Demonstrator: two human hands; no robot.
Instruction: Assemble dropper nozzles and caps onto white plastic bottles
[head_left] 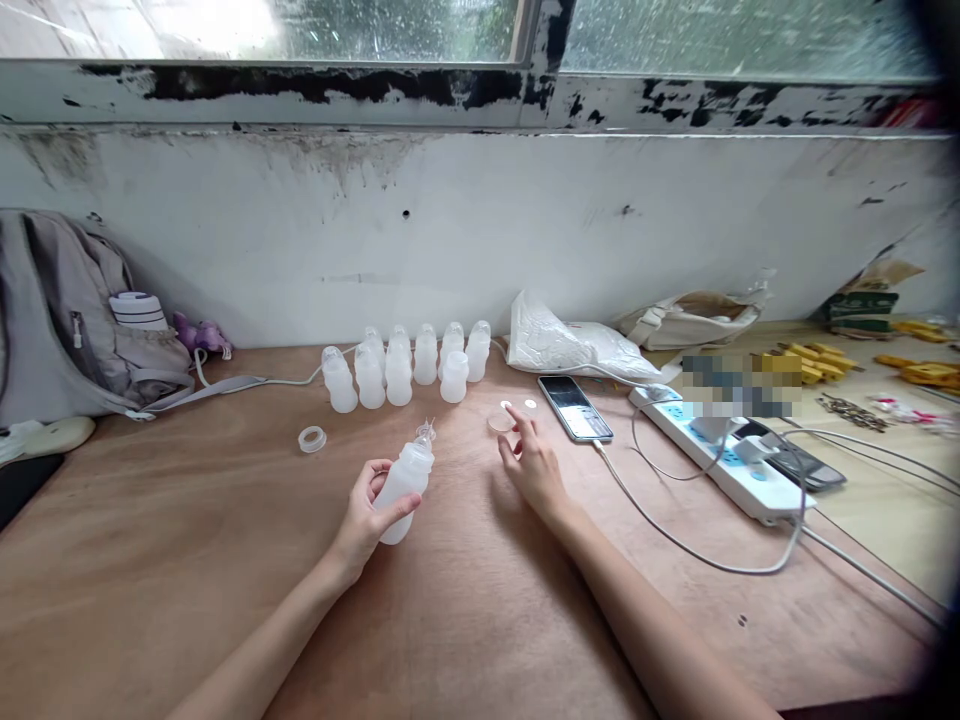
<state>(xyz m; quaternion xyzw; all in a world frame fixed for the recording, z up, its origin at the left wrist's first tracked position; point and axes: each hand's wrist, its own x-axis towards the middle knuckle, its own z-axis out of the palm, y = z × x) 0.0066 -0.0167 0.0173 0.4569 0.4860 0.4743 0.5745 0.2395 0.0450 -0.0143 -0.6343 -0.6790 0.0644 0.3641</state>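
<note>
Fingers of the left hand clamped round the white bottle, tilted at frame centre over the wooden table; right hand, fingers loosely apart, touches the small clear disc just beside the phone.

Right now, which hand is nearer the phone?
Right. The right hand rests on the table just left of the phone, fingers by a small clear disc. The left hand holds a bottle, farther left.
</note>
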